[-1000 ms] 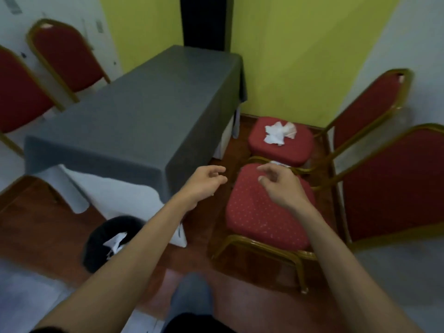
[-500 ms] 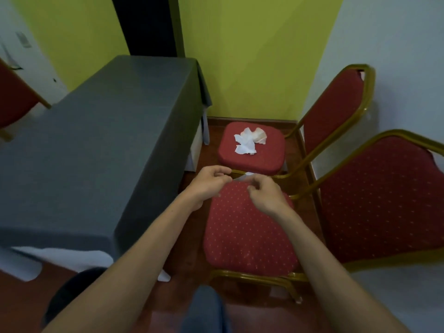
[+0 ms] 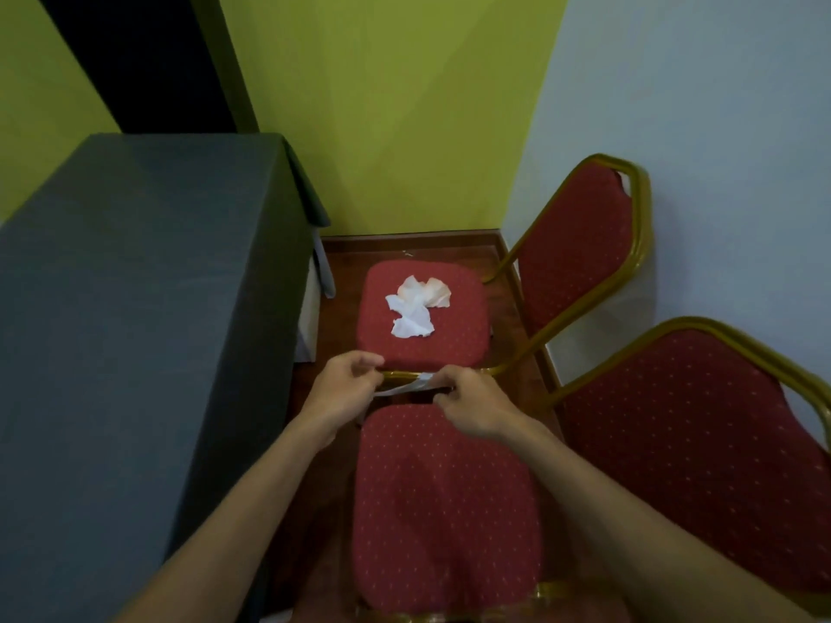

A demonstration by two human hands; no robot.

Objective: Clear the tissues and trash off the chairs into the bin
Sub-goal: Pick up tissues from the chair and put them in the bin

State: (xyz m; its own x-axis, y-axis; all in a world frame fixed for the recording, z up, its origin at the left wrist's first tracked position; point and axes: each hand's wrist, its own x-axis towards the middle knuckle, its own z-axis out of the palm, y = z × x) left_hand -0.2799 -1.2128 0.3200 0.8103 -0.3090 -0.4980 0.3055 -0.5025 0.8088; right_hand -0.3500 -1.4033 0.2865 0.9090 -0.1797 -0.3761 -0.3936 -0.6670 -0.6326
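Note:
Two red padded chairs with gold frames stand in a row along the right wall. Crumpled white tissues (image 3: pixel 416 308) lie on the seat of the far chair (image 3: pixel 454 344). Over the gap between it and the near chair (image 3: pixel 445 510), my left hand (image 3: pixel 344 391) and my right hand (image 3: pixel 472 404) each pinch an end of a thin strip of white tissue (image 3: pixel 407 385), stretched between them. The bin is out of view.
A table under a dark grey cloth (image 3: pixel 135 330) runs along the left, close to the chairs. Green wall ahead, pale wall on the right. Brown wooden floor (image 3: pixel 404 247) shows in the narrow gap between table and chairs.
The view has swung right and forward, so the bin has dropped out of sight. Both hands have come together at the near chair's far edge and now hold a strip of tissue.

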